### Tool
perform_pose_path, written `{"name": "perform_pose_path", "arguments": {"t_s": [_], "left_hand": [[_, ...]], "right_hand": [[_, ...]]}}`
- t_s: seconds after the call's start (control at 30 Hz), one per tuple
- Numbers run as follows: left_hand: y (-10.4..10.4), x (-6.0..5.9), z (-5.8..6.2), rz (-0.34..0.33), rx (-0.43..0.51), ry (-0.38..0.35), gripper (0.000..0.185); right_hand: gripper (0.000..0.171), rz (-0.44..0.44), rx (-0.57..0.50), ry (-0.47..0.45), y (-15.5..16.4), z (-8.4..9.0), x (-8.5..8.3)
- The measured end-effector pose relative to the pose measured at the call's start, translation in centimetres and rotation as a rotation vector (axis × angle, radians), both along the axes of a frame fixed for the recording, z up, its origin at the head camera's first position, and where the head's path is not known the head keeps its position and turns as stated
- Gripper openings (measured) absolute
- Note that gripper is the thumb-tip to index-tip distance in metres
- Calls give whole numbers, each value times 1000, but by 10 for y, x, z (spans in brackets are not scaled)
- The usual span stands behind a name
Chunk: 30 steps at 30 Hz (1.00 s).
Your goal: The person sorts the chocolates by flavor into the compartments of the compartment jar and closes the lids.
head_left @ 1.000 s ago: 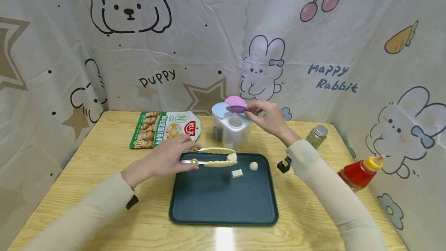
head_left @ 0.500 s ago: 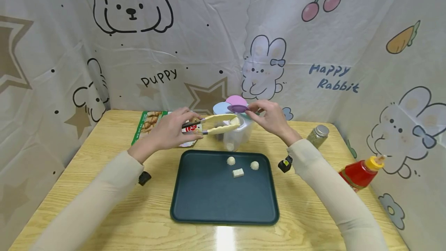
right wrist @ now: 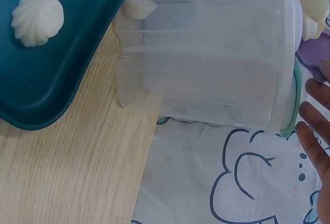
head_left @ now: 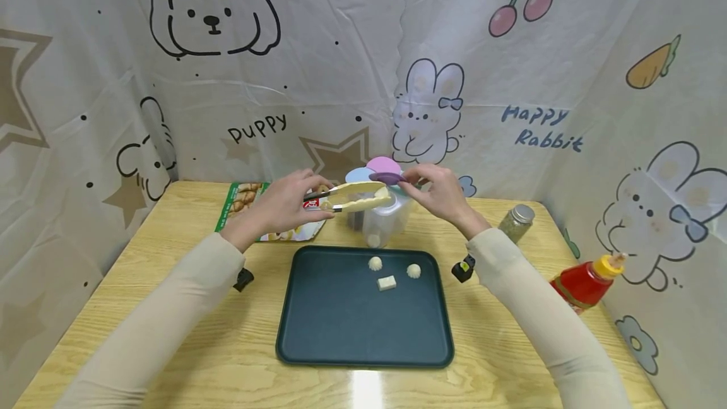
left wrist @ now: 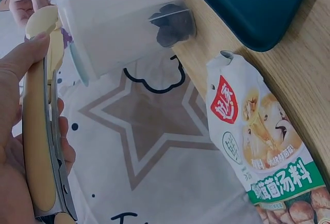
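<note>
Wooden table (head_left: 170,257), then teal tray (head_left: 363,327), then clear container (head_left: 386,216) at twelve o'clock of it, purple lid (head_left: 387,177) pinched up by right hand (head_left: 440,194), cream tongs (head_left: 354,197) gripped by left hand (head_left: 284,204), pointing three o'clock, tips at the opening.

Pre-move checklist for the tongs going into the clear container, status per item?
1. Left hand grips tongs: ok.
2. Right hand holds purple lid up: ok.
3. Tong tips over the container opening: ok in the head view.
4. Tongs carrying nothing: cannot tell.
5. Pieces left inside the container: one pale piece at the bottom, ok.
6. Room on tray: three pieces at its far end, rest bare, ok.
</note>
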State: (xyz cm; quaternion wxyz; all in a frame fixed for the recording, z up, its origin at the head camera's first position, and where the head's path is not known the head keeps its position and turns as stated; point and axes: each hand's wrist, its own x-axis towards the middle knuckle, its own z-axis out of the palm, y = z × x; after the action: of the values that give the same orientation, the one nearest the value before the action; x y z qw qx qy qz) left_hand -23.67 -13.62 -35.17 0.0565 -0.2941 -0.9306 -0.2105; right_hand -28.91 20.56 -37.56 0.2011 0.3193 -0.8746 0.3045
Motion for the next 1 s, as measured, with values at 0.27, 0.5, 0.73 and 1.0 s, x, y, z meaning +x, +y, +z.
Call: {"name": "perform_pose_path", "arguments": {"t_s": [0.27, 0.5, 0.73, 1.0], "left_hand": [[1, -3, -4, 3, 13, -6, 57], [-4, 10, -4, -8, 2, 14, 58], [-14, 27, -17, -54, -21, 43, 55], [-12, 43, -42, -94, -51, 14, 55]], "right_hand": [[9, 1, -1, 4, 0, -1, -1], [10, -2, 3, 7, 0, -1, 1], [10, 4, -6, 10, 0, -1, 2], [10, 3, -10, 3, -1, 0, 2]]}}
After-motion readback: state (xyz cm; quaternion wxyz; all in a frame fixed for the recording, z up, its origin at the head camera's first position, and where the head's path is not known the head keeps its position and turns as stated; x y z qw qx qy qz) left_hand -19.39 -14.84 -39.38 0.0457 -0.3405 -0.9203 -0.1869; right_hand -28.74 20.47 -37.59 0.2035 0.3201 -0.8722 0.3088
